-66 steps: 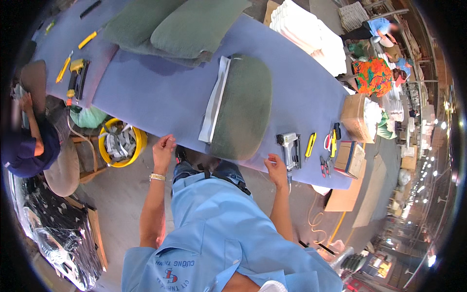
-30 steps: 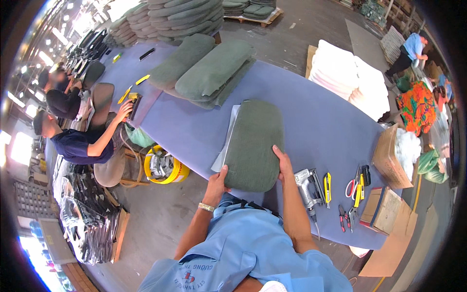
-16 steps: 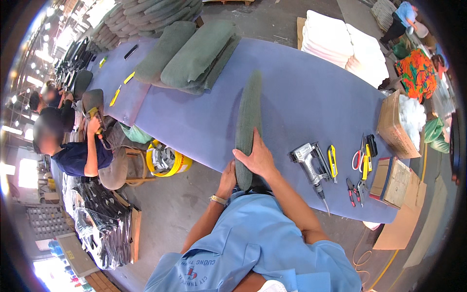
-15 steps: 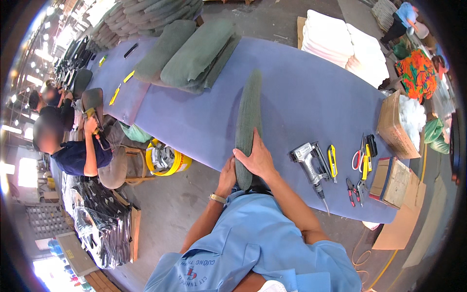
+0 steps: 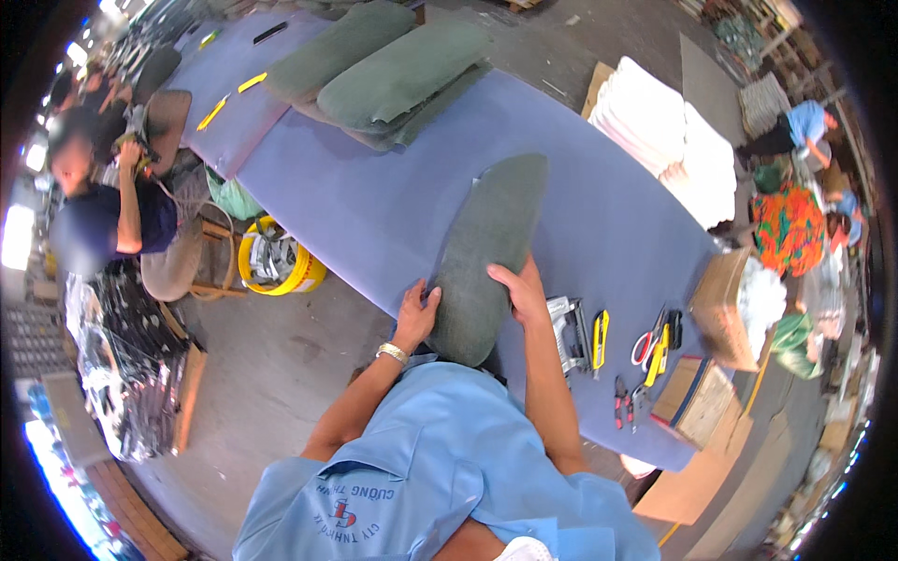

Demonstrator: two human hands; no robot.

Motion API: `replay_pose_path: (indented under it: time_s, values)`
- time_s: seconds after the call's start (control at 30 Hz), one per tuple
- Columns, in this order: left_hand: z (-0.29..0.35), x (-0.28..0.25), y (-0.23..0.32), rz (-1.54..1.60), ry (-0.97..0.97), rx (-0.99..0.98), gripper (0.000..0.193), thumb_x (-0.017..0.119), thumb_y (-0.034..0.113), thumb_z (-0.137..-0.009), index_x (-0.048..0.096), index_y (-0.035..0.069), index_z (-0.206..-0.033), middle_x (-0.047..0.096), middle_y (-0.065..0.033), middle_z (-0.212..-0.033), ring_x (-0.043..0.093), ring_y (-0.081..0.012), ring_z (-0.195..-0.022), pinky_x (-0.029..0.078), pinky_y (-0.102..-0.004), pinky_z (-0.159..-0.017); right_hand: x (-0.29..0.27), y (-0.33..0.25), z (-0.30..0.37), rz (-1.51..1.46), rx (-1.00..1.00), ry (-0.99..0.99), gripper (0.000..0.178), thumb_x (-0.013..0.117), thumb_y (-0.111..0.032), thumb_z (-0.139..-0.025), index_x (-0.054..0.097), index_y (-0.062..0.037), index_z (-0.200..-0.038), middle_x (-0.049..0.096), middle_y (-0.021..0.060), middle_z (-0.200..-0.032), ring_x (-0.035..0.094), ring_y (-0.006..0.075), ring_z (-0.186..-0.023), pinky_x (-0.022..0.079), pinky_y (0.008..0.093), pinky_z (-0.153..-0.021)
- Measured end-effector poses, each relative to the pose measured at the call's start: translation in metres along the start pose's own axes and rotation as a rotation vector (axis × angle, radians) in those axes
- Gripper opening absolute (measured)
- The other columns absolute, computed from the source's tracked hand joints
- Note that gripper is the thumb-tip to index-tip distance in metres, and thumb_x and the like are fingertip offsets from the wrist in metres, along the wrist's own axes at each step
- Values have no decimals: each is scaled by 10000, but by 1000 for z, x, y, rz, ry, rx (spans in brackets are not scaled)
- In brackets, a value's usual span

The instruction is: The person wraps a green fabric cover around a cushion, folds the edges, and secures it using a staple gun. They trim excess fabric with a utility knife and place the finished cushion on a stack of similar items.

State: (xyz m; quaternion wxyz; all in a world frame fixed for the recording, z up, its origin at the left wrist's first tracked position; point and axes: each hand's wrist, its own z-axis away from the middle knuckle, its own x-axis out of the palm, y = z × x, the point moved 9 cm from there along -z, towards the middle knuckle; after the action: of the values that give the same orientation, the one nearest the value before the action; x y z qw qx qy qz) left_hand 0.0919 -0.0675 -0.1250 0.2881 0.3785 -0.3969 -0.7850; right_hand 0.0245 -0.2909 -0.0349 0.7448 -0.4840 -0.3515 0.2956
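A long grey-green upholstered pad (image 5: 491,252) with rounded ends slants away from my body over the near edge of the blue-covered table (image 5: 599,187). Its broad fabric face is turned up. My right hand (image 5: 524,290) grips the right edge, thumb on top and fingers hidden beneath. At the left edge near the close end, my left hand (image 5: 417,316) holds the pad, thumb against its side. Just beyond my right forearm lies an air staple gun (image 5: 569,332), partly covered by that arm.
Right of the staple gun lie a yellow utility knife (image 5: 600,338), scissors (image 5: 644,348), pliers (image 5: 624,402) and a cardboard box of white stuffing (image 5: 725,309). More grey-green pads (image 5: 402,75) are stacked at the far side. A yellow bucket (image 5: 304,274) and a co-worker (image 5: 117,210) are on the left.
The pad has rolled from its narrow edge to its broad face, and its far end has swung right. My right hand moved along its right side. The whole view has shifted.
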Motion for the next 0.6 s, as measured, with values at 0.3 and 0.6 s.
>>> replay_pose_path:
  time_s: [0.3,0.6]
  values:
    - [41,-16,11,987,-201,-402,908,374,728,-1035,318,36,-1621,443,-172,-1595,428,-281,-1467,341,-472,-1212,-76,57,47,-615,29,87,671,692,-217,-834,518,4,-1443,647,165,-1339,659,348,-1182,543,497,-1029]
    - [59,-81,136,1164,41,235,859,363,687,-1057,314,38,-1617,446,-119,-1595,428,-261,-1463,363,-439,-1206,-45,-5,28,-770,-390,-382,767,739,-358,-824,512,-52,-1489,614,132,-1432,608,364,-1285,504,572,-1066]
